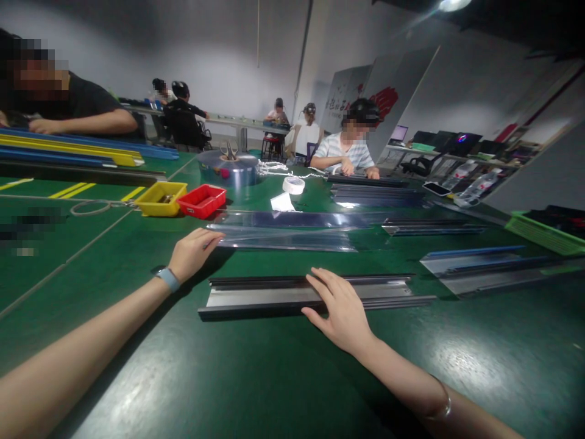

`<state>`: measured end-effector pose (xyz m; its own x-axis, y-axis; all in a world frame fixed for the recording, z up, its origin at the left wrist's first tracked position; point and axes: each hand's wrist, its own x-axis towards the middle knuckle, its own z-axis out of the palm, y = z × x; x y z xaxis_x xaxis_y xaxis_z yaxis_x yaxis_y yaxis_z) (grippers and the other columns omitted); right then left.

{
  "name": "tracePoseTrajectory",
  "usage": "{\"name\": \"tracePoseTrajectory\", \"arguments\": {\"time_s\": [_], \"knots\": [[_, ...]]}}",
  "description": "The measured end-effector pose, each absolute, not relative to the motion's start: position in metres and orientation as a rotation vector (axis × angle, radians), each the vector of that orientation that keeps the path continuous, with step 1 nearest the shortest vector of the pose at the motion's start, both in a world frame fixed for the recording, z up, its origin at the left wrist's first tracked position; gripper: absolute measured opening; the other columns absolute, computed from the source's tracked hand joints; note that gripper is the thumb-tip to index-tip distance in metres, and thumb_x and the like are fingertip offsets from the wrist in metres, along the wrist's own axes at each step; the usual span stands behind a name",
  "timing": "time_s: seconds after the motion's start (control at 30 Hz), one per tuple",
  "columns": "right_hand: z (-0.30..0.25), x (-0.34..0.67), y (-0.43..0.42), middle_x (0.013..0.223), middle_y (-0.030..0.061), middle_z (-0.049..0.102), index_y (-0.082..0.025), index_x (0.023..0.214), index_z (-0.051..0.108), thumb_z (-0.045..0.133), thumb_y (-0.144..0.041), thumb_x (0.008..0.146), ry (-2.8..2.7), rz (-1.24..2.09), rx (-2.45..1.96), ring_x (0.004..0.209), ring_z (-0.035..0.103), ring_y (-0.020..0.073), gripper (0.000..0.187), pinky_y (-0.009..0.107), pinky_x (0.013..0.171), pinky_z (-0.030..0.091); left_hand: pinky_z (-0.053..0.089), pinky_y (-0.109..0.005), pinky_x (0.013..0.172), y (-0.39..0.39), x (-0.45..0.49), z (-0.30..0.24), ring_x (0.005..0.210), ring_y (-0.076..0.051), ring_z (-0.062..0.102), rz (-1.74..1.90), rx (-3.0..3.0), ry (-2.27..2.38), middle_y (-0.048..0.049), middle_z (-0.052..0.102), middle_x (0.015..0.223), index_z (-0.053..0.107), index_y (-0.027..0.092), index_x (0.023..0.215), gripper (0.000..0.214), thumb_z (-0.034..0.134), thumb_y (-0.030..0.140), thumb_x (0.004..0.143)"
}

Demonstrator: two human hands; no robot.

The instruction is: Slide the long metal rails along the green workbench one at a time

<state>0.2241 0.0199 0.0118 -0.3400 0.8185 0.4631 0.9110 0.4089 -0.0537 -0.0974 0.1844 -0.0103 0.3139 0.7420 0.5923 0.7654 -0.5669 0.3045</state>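
A grey metal channel with black rails [260, 296] lies lengthwise on the green table in front of me. My right hand [340, 308] is over its right half, fingers spread, thumb near the front rail and fingertips at the back rail. Further back lie clear plastic strips [287, 238], glossy and flat. My left hand [195, 253] is at the left end of the nearer strip, with its fingers drawn together on that end. The undersides of the left fingertips are hidden.
Behind the strips are a yellow bin [162, 200], a red bin [202, 201], a white tape roll [293, 185] and a large plastic film coil [228, 167]. More channels [475, 268] lie at right, near a green basket [546, 233]. A co-worker [345, 152] handles dark profiles across the table.
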Motion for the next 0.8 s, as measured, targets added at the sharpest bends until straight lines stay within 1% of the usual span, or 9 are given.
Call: {"name": "tracePoseTrajectory", "arguments": {"time_s": [0.13,0.3,0.43,0.57,0.67,0.8], "knots": [[0.015,0.229,0.014,0.12,0.0086,0.047,-0.02,0.117,0.045,0.044,-0.037,0.08,-2.288,-0.257,-1.376,0.115,0.038,0.0233,0.04,0.043,0.092,0.035,0.039,-0.027,0.083,0.173,-0.095,0.003,0.089,-0.016,0.053,-1.184,-2.452,-1.486,-0.0021,0.061,0.094,0.06,0.023,0.094,0.028,0.041,0.038,0.082],[0.012,0.234,0.01,0.114,0.0092,0.049,-0.021,0.108,0.05,0.044,-0.026,0.08,-2.182,-0.233,-1.252,0.113,0.04,0.0244,0.029,0.046,0.089,0.037,0.041,-0.027,0.081,0.13,-0.09,0.024,0.087,-0.015,0.053,-1.216,-2.466,-1.374,-0.0021,0.061,0.094,0.059,0.023,0.097,0.025,0.043,0.034,0.082],[0.006,0.236,0.005,0.107,0.0074,0.05,-0.022,0.102,0.052,0.052,-0.019,0.074,-2.094,-0.348,-1.073,0.108,0.043,0.0239,0.029,0.045,0.087,0.039,0.042,-0.029,0.078,0.088,-0.087,0.026,0.085,-0.015,0.054,-1.155,-2.536,-1.219,-0.0027,0.061,0.094,0.059,0.022,0.097,0.022,0.045,0.029,0.081],[0.002,0.235,-0.001,0.095,0.0045,0.051,-0.025,0.104,0.053,0.058,-0.018,0.07,-2.013,-0.507,-1.049,0.097,0.047,0.0203,0.035,0.042,0.087,0.039,0.042,-0.031,0.077,0.057,-0.082,0.018,0.086,-0.016,0.053,-1.049,-2.579,-1.111,-0.0026,0.061,0.097,0.056,0.023,0.102,0.024,0.046,0.025,0.081],[0.002,0.233,-0.003,0.098,0.0055,0.051,-0.024,0.108,0.051,0.057,-0.02,0.072,-2.054,-0.516,-1.113,0.098,0.045,0.0206,0.037,0.042,0.088,0.036,0.04,-0.033,0.078,0.041,-0.078,0.011,0.088,-0.016,0.053,-0.968,-2.601,-1.042,-0.0018,0.061,0.099,0.055,0.025,0.105,0.025,0.047,0.023,0.081],[0.004,0.233,-0.002,0.096,0.0058,0.053,-0.02,0.103,0.053,0.05,-0.021,0.077,-2.174,-0.418,-1.224,0.095,0.045,0.0198,0.026,0.039,0.086,0.035,0.039,-0.033,0.078,0.029,-0.076,0.005,0.089,-0.016,0.052,-0.913,-2.628,-1.037,-0.0012,0.061,0.099,0.055,0.026,0.105,0.026,0.05,0.022,0.08]]}}
